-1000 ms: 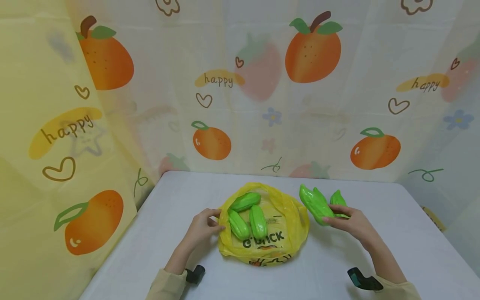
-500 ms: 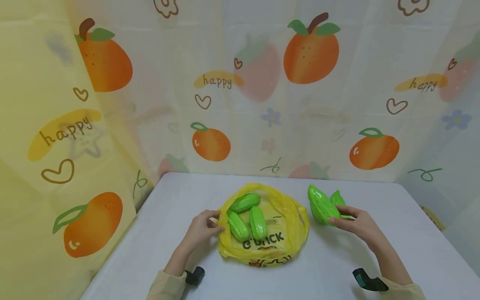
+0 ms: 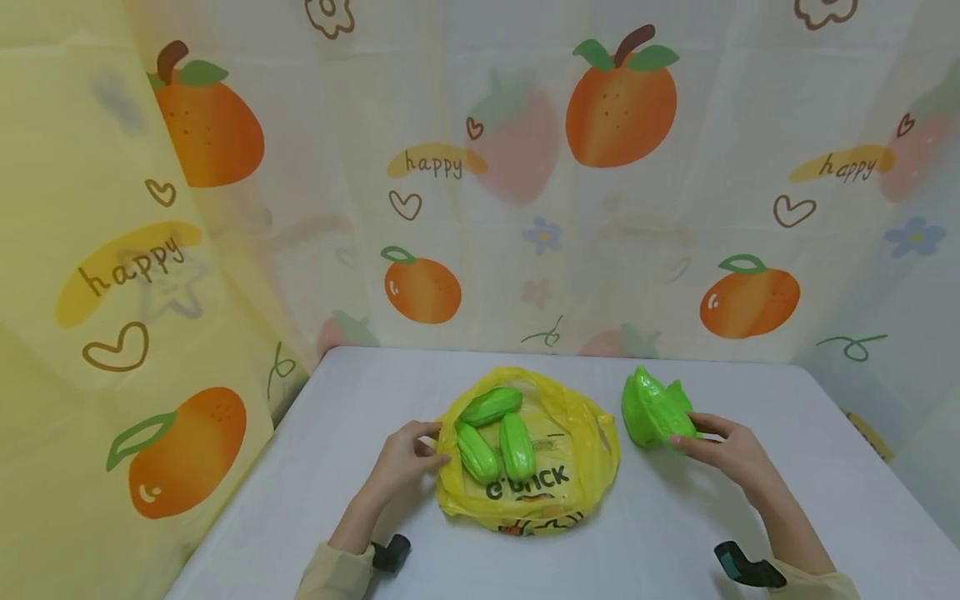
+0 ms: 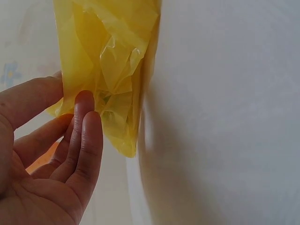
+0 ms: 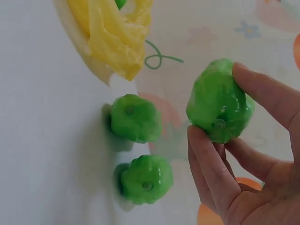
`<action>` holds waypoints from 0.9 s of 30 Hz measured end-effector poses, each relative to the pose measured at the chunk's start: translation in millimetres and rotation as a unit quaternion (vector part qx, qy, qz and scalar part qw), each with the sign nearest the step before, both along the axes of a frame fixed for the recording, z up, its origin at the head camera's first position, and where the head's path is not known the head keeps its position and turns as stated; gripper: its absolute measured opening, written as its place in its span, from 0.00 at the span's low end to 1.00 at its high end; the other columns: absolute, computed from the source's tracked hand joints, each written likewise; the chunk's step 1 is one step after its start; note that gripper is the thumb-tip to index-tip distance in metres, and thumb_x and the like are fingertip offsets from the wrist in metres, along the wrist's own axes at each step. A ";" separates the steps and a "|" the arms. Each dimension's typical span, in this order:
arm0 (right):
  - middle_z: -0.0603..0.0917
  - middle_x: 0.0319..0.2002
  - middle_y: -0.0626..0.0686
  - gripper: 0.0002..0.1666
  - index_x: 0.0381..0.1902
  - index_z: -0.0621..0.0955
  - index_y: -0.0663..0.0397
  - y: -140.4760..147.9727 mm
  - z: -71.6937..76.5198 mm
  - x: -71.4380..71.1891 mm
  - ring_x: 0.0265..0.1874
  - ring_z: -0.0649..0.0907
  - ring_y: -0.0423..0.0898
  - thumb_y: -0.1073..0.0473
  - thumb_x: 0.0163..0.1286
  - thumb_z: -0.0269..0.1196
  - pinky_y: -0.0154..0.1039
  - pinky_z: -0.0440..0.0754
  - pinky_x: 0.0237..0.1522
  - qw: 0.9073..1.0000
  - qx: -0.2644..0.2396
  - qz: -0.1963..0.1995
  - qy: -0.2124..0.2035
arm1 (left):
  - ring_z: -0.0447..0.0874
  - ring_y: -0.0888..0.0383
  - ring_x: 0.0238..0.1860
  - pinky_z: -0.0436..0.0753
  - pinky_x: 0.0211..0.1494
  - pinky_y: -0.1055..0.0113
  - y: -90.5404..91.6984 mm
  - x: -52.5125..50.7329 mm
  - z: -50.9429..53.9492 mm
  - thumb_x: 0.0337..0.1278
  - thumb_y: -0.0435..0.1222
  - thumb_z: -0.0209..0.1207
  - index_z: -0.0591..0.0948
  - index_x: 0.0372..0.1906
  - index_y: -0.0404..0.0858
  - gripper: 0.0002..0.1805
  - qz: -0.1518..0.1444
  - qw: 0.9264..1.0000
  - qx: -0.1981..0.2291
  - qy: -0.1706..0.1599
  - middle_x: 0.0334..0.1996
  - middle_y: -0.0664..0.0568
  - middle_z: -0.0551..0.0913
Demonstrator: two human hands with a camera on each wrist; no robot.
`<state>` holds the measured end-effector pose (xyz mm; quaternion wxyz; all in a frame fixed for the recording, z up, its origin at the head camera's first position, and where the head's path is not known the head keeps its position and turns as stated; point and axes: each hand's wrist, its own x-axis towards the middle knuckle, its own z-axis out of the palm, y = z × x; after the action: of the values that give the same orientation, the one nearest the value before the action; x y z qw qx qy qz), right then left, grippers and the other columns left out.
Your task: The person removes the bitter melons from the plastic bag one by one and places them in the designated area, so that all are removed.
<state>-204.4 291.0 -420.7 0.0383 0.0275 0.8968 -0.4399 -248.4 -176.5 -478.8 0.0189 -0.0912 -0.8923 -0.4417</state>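
My left hand (image 3: 408,457) pinches the left rim of a yellow plastic bag (image 3: 577,492), which lies wide-mouthed on the table. In the left wrist view the fingers (image 4: 89,154) press against the thin, crinkled plastic (image 4: 105,51). Inside the bag are three shiny green bitter melons, one of them nearest the middle (image 3: 517,446). To the bag's right, my right hand (image 3: 723,450) grips a bitter melon (image 5: 218,101) between thumb and fingers, raised off the table. Two more bitter melons, one nearer the bag (image 5: 136,118) and one farther right (image 5: 147,180), lie on the table beyond it.
The table has a white cover (image 3: 360,383). Behind it hangs a pale curtain (image 3: 480,233) printed with oranges, and a yellow one (image 3: 45,400) hangs on the left. A dark strap-like device (image 3: 392,552) sits at each wrist.
My right hand has moved to the right, away from the bag, carrying its bitter melon in front of the other two. The left hand stays at the bag's rim.
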 end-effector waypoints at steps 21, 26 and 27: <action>0.65 0.65 0.71 0.53 0.71 0.56 0.68 23.5 -2.3 -1.3 0.53 0.80 0.56 0.37 0.63 0.61 0.57 0.74 0.57 0.997 -0.020 -0.068 -0.032 | 0.80 0.63 0.32 0.80 0.35 0.71 -0.7 -0.8 0.6 0.43 0.35 0.72 0.80 0.53 0.37 0.27 -0.006 1.000 0.007 0.004 0.45 0.51 0.81; 0.64 0.65 0.73 0.56 0.71 0.55 0.69 28.2 -4.0 -2.5 0.44 0.84 0.46 0.36 0.61 0.62 0.57 0.74 0.57 0.996 -0.025 -0.078 -0.040 | 0.81 0.62 0.32 0.80 0.35 0.71 -0.7 -0.7 1.2 0.43 0.34 0.72 0.80 0.53 0.37 0.27 -0.005 1.000 0.008 0.000 0.45 0.51 0.81; 0.64 0.65 0.73 0.56 0.71 0.55 0.69 29.2 -4.2 -2.7 0.42 0.85 0.43 0.36 0.61 0.62 0.56 0.75 0.56 0.996 -0.025 -0.080 -0.039 | 0.81 0.62 0.32 0.80 0.35 0.71 -0.8 -0.9 1.2 0.43 0.35 0.72 0.80 0.53 0.37 0.27 -0.005 1.000 0.008 -0.001 0.45 0.51 0.81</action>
<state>-207.1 320.2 -424.9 0.0386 0.1149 0.8785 -0.4620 -249.3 -177.2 -477.5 0.0171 -0.0948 -0.8882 -0.4492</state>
